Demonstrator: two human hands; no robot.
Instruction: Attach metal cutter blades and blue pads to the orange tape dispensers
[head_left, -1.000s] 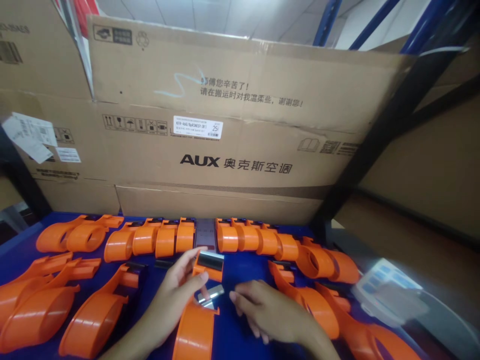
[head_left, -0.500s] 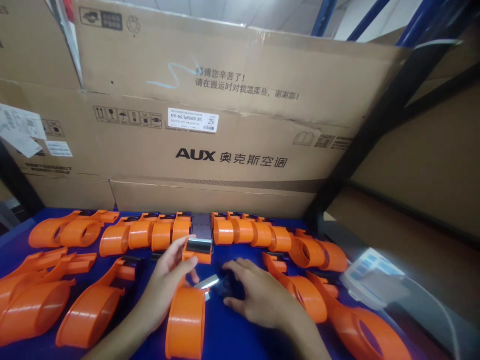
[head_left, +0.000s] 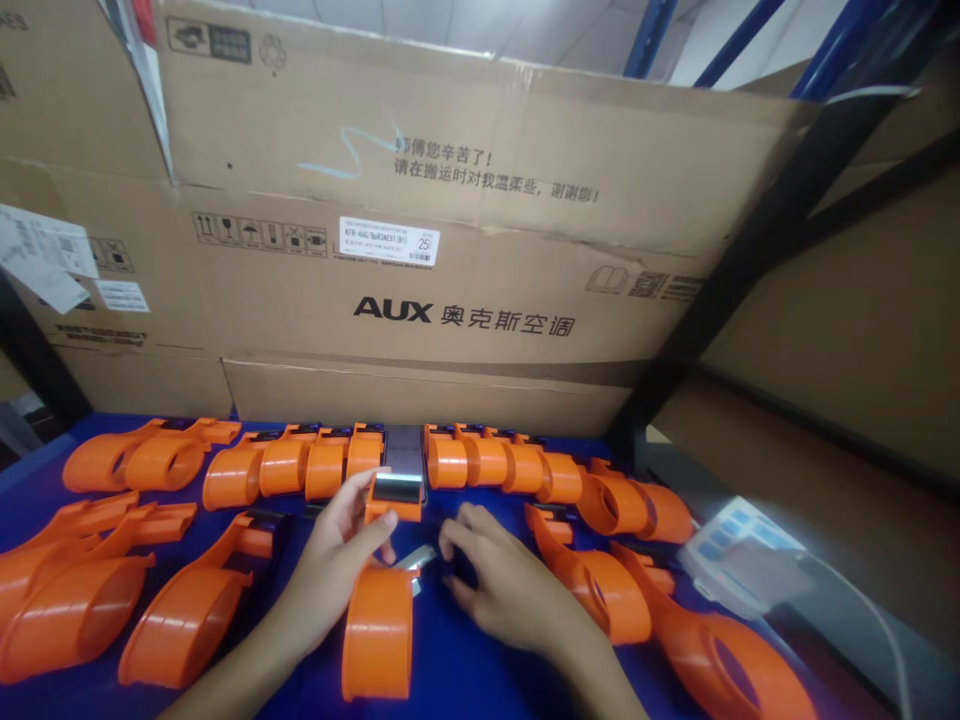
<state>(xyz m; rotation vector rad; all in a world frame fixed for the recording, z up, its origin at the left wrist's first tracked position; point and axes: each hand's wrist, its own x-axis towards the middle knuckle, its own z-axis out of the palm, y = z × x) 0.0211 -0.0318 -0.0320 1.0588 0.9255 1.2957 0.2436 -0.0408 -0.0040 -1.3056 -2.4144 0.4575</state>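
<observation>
My left hand (head_left: pixel 337 560) is closed around the neck of an orange tape dispenser (head_left: pixel 379 635). The dispenser's toothed metal edge and black plate (head_left: pixel 397 488) face up above my thumb, and its round hub hangs below. A shiny metal strip (head_left: pixel 421 568) shows beside the hub; I cannot tell whether it is attached. Just to the right is my right hand (head_left: pixel 499 580), fingers bent and thumb apart from them. The gap between them is dark, and no object can be made out there.
Orange tape dispensers stand along the back of the blue surface (head_left: pixel 450 670), with more at left (head_left: pixel 184 620) and right (head_left: pixel 607 590). A grey strip-like stack (head_left: pixel 405 450) sits at the back middle. Cardboard (head_left: pixel 465 340) walls the back. A white box with a cable (head_left: pixel 742 550) lies right.
The held dispenser's hub has shifted slightly up and right, and the metal strip beside it now sits at another angle. My right hand has moved a little up, its fingers more curled.
</observation>
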